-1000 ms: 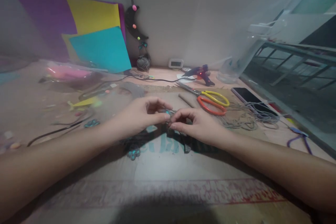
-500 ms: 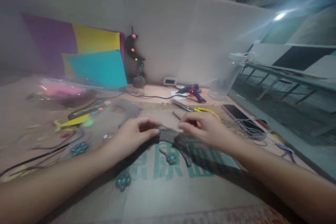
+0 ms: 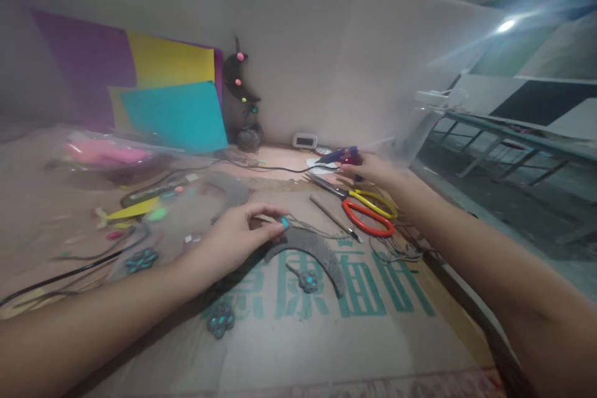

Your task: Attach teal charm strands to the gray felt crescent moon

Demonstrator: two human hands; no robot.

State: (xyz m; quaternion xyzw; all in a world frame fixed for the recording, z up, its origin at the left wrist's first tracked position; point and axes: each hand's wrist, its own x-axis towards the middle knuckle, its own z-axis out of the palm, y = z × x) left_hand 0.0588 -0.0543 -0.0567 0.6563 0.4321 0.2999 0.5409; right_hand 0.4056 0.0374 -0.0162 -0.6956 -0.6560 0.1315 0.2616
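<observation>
My left hand (image 3: 252,230) pinches a small teal piece (image 3: 285,222) between thumb and fingertips, at the upper left end of a grey felt-like crescent (image 3: 317,249). Whether those fingers also touch the crescent is hidden. Grey cord (image 3: 308,227) runs behind it. My right hand (image 3: 370,169) reaches to the back of the table, its fingers closed round the handle of a dark blue glue gun (image 3: 339,155) with a red light. Below the crescent lies a small grey flower with a teal centre (image 3: 308,281). Another flower with teal dots (image 3: 221,321) is nearer me.
Scissors with red and yellow handles (image 3: 368,217) and a wooden-handled tool (image 3: 331,214) lie right of centre. Coloured sheets (image 3: 172,118) lean on the wall, near a hanging crescent ornament (image 3: 237,78). A small white clock-like device (image 3: 305,140) stands behind. Felt scraps (image 3: 135,208) litter the left.
My right hand has moved from beside the crescent, back and right to the glue gun, uncovering the scissors and wooden-handled tool. My left hand stays at the crescent with the teal piece.
</observation>
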